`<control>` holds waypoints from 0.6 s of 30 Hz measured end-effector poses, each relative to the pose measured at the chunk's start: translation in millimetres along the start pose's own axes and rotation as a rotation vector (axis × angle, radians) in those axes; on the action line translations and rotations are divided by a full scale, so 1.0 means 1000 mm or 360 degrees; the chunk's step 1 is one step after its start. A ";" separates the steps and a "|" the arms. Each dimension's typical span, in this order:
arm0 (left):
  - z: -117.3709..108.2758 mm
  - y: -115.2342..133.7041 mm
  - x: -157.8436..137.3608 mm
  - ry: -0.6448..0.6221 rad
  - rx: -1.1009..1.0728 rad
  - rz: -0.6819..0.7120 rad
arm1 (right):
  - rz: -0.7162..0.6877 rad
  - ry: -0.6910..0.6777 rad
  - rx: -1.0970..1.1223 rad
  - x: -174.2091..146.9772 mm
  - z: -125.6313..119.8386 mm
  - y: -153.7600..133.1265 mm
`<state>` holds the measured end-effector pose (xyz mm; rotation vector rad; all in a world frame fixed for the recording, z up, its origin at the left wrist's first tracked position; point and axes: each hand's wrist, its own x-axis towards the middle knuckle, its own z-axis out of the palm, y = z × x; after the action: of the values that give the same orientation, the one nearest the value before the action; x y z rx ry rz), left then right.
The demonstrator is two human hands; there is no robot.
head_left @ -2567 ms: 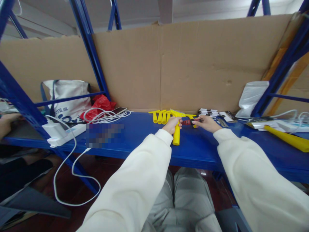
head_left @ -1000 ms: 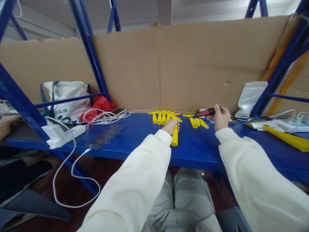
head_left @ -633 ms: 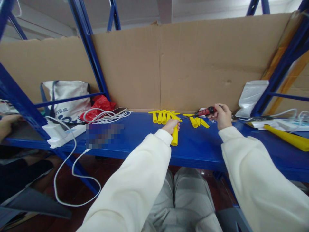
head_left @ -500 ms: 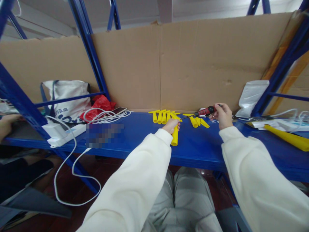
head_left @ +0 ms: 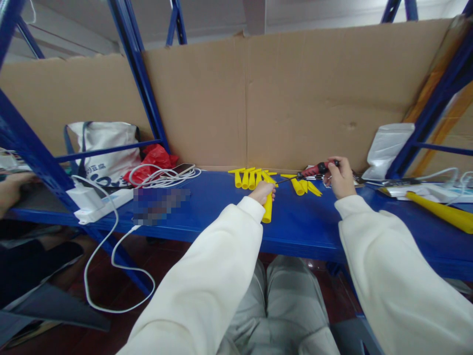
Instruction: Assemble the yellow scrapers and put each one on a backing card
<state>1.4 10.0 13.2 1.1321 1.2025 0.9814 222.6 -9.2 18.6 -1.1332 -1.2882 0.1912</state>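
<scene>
Frame center: our left hand (head_left: 264,192) grips a yellow T-shaped handle (head_left: 267,213), tube end poking out below the fist. Right of center, our right hand (head_left: 341,178) has fingers closed at the butt of a red-black screwdriver (head_left: 312,170), shaft pointing left toward our left hand; can't tell tip contact.

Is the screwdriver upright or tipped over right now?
Tipped over: the screwdriver runs sideways from the right hand, its shaft pointing toward the left hand.
</scene>
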 end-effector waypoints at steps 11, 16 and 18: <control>0.000 0.002 -0.002 0.0017 0.0023 -0.0037 | -0.0322 0.0110 -0.0208 -0.005 -0.003 -0.006; 0.000 0.001 -0.002 0.0016 0.0035 -0.0017 | 0.0009 0.0163 0.0055 0.002 0.003 -0.003; -0.001 0.001 -0.002 0.0004 0.0045 -0.0012 | 0.0136 0.0134 0.0191 0.004 0.003 -0.003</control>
<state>0.7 8.7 14.1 1.1477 1.2252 0.9631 219.8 -6.5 22.8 -1.0833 -1.1397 0.2776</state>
